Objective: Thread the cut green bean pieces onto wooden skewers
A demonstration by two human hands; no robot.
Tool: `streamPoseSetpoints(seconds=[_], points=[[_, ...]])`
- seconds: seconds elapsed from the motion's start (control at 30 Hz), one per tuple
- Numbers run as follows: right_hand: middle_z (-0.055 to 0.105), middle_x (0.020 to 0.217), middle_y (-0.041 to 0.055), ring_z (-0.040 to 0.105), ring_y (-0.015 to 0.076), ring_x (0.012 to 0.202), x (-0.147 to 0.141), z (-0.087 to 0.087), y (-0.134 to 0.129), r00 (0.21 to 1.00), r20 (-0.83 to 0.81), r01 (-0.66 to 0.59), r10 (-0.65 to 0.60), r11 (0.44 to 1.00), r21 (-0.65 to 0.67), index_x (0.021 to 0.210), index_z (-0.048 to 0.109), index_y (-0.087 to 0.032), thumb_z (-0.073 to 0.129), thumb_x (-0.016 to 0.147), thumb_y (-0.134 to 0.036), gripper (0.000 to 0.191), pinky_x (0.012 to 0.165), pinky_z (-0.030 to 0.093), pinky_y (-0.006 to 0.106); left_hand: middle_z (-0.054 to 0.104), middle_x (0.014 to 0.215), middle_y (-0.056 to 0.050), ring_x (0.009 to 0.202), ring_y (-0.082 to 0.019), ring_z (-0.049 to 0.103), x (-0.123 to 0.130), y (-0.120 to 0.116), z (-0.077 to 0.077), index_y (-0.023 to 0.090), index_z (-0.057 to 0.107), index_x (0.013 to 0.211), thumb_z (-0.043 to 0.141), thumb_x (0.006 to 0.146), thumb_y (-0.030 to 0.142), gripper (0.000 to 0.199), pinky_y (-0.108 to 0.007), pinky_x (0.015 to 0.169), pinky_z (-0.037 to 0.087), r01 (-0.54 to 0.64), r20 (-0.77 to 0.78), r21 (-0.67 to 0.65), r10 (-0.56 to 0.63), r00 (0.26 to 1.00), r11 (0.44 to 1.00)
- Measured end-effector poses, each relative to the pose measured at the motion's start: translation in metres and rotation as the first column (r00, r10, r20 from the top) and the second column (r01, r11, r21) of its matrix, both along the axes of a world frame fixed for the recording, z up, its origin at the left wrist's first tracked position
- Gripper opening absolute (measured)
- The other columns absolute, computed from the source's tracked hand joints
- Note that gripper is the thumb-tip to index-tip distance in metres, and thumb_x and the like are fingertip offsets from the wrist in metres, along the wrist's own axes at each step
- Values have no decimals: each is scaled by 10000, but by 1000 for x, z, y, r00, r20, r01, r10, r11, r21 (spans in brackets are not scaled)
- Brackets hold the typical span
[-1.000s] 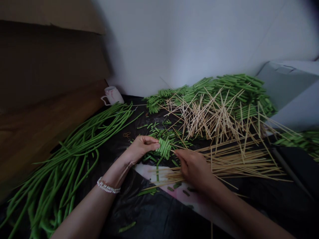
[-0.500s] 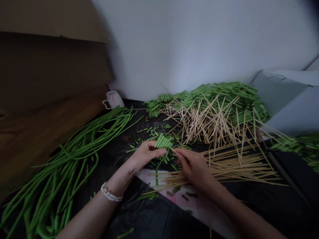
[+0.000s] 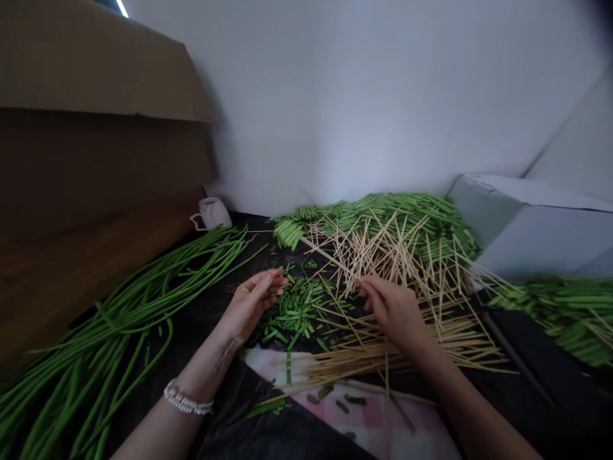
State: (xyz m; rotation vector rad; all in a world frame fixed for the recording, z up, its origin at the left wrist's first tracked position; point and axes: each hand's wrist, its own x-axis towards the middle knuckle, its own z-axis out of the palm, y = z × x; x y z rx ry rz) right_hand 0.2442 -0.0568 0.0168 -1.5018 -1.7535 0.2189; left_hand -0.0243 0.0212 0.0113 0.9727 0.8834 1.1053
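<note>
My left hand (image 3: 253,300) is open beside a scatter of cut green bean pieces (image 3: 299,310), fingers slightly curled and holding nothing. A beaded bracelet circles that wrist. With its fingers pinched, my right hand (image 3: 390,310) has the bare end of a bamboo skewer (image 3: 323,254). At the skewer's far tip, a row of threaded green bean pieces (image 3: 289,234) reaches the left end of the pile of filled skewers (image 3: 407,214). Loose bare skewers (image 3: 349,364) lie beneath and left of my right hand.
Long whole green beans (image 3: 143,297) spread along the left. A white mug (image 3: 213,213) stands behind them, near a cardboard box (image 3: 105,147). At the right are a white box (image 3: 541,220) and more green pieces (image 3: 565,310). A pink-and-white cloth (image 3: 378,415) lies in front.
My left hand has let go of the threaded bean pieces and drawn back left. My right hand has carried the filled skewer forward to the pile. The view has tilted up.
</note>
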Motion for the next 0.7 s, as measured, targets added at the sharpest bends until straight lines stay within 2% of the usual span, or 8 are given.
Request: streamPoseSetpoints(seconds=[0.13,0.23,0.3,0.37,0.43,0.5,0.6,0.7], points=[[660,721,27,605,131,512,17,16,9,874,-478,71,-86,996,-49,912,624,-176,489,884,-446,303,468,444,237,724,891,-70,720,-103,613,3,-2,0,167,750,943,795,674,408,364,-195,662,469,24,-71,-27,-26,997,999],[663,716,27,583,130,464,32,34,14,823,-548,130,-150,989,-76,924,614,-161,532,839,-468,329,422,404,235,719,854,-61,697,-95,602,4,-1,-2,162,757,893,819,643,388,343,-187,651,464,11,-96,-50,-16,995,999],[684,724,28,516,109,399,42,47,16,862,-440,233,-251,968,-94,932,633,-165,509,845,-448,322,414,371,241,716,838,-59,685,-94,597,5,0,-3,159,758,873,827,629,381,336,-184,639,461,11,-96,-58,-16,995,998],[685,682,24,502,114,417,50,58,19,898,-193,395,-396,917,-46,881,669,-176,482,856,-404,296,472,377,255,714,830,-59,685,-96,596,5,0,-4,157,758,865,828,628,373,328,-183,634,458,18,-91,-66,-24,996,998],[678,651,48,570,159,531,53,64,23,843,89,529,-531,847,43,799,687,-181,460,864,-360,297,556,392,277,713,825,-57,688,-94,595,5,0,-5,156,759,863,826,634,368,320,-180,638,456,28,-89,-71,-35,995,997],[684,679,91,616,211,639,53,67,28,735,298,611,-609,786,96,754,689,-178,429,873,-326,322,593,386,298,714,825,-59,691,-96,595,6,-1,-4,155,759,860,822,640,369,313,-183,644,456,38,-95,-74,-45,994,997],[692,735,137,635,247,684,47,65,35,640,462,664,-614,744,71,778,703,-168,387,890,-312,364,583,377,306,718,821,-66,692,-103,600,6,-1,-4,157,760,855,822,642,371,308,-193,651,460,47,-109,-75,-55,993,996],[692,744,152,646,262,698,42,60,36,625,528,668,-574,744,18,850,719,-162,354,925,-345,415,594,394,311,719,815,-64,687,-99,603,6,-1,-6,158,759,857,818,646,375,308,-192,653,459,59,-119,-73,-67,991,996]])
